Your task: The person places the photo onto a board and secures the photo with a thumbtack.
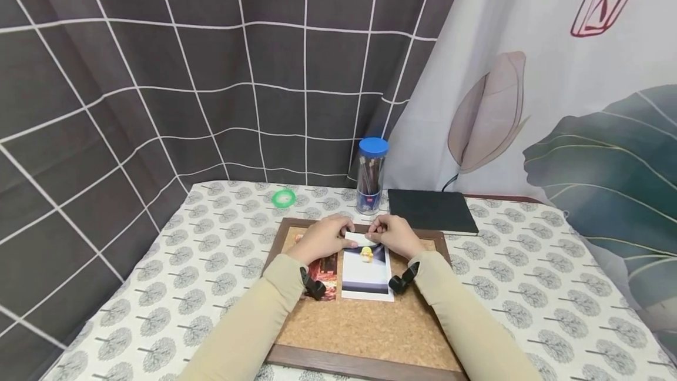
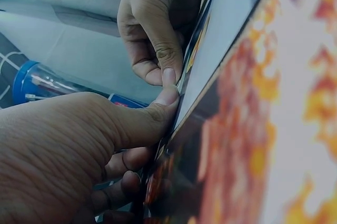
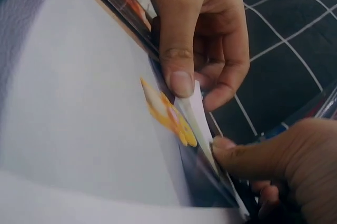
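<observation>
A photo print (image 1: 366, 278) with a small yellow figure lies on a framed cork board (image 1: 365, 334). My left hand (image 1: 325, 237) pinches its far edge between thumb and fingers. Close beside it, my right hand (image 1: 398, 235) pinches the same edge farther right. That edge is bent up, and a white strip (image 3: 196, 105) shows between the two thumbs; whether it is the print's back or a separate piece, I cannot tell. In the left wrist view the two thumb tips almost meet. A reddish, fiery photo (image 1: 325, 272) lies left of the print, partly under my left hand and wrist.
Behind the board stands a clear jar (image 1: 370, 172) with a blue lid and thin items inside. A green tape ring (image 1: 275, 199) lies at the back left. A flat black object (image 1: 433, 210) sits at the back right, near the board's corner. Curtains hang behind the table.
</observation>
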`<state>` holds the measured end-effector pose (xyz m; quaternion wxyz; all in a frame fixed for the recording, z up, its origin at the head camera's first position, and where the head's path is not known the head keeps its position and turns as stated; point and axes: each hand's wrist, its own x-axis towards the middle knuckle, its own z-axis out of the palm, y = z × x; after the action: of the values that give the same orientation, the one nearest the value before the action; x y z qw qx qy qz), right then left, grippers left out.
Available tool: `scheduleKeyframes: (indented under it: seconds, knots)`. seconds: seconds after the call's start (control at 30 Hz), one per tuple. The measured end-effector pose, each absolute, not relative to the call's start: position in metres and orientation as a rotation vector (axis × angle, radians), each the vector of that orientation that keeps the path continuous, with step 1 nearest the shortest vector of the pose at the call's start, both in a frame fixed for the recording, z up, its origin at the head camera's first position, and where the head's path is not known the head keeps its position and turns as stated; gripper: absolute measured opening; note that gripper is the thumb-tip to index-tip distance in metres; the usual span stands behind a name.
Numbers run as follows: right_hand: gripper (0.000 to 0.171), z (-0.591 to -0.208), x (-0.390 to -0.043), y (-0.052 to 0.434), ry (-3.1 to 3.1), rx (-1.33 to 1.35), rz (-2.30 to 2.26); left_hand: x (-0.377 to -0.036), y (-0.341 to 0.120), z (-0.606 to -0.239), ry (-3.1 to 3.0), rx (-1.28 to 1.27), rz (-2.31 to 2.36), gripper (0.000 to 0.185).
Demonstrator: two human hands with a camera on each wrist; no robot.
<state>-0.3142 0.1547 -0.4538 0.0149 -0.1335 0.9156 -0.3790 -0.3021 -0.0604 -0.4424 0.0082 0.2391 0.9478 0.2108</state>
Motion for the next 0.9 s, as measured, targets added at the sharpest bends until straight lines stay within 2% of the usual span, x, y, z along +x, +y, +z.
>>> scheduleKeyframes:
  seconds: [0.2,0.6,0.9]
  knots:
    - [0.016,-0.454,-0.317,0.161,2.869,-0.448,-1.214,-0.304,-0.06,-0.441,2.985,0.735,0.621,0.033]
    - [0.04,-0.461,-0.316,0.163,2.997,-0.472,-1.228,-0.3,-0.06,-0.44,3.005,0.709,0.629,0.033]
    - [0.037,-0.46,-0.319,0.168,3.126,-0.55,-1.284,-0.307,-0.062,-0.44,3.2,0.661,0.716,0.039]
